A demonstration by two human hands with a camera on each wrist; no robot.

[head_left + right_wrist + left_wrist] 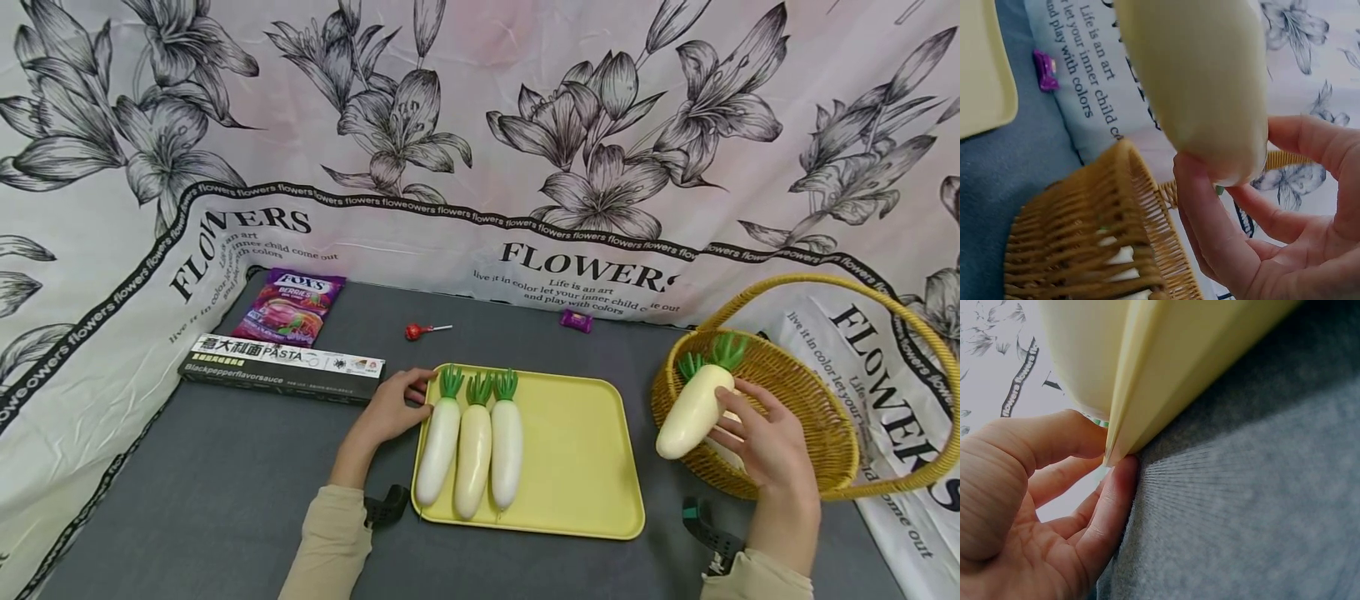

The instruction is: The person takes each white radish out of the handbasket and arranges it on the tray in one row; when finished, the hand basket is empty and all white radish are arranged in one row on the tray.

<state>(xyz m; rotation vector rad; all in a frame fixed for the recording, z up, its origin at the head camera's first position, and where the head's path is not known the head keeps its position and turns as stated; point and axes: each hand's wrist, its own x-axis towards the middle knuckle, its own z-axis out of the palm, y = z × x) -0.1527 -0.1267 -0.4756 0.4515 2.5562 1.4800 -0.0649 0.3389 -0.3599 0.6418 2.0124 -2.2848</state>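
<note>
My right hand (772,437) grips a white radish (690,412) with green leaf stubs above the near left side of a wicker basket (813,400). In the right wrist view, thumb and fingers pinch one end of that radish (1204,81). Part of another radish shows inside the basket, mostly hidden by the hand. On the left, my left hand (390,408) pinches the upper left rim of a yellow tray (573,450), thumb on top, as the left wrist view shows. Three white radishes (473,458) lie side by side on the tray's left half, leaves pointing away.
Behind the left hand lie a black-and-white pasta box (285,367) and a purple Fox's candy bag (291,307). A red lollipop (427,331) and a small purple wrapped candy (576,321) are at the back. The basket's tall handle (918,333) arches out to the right.
</note>
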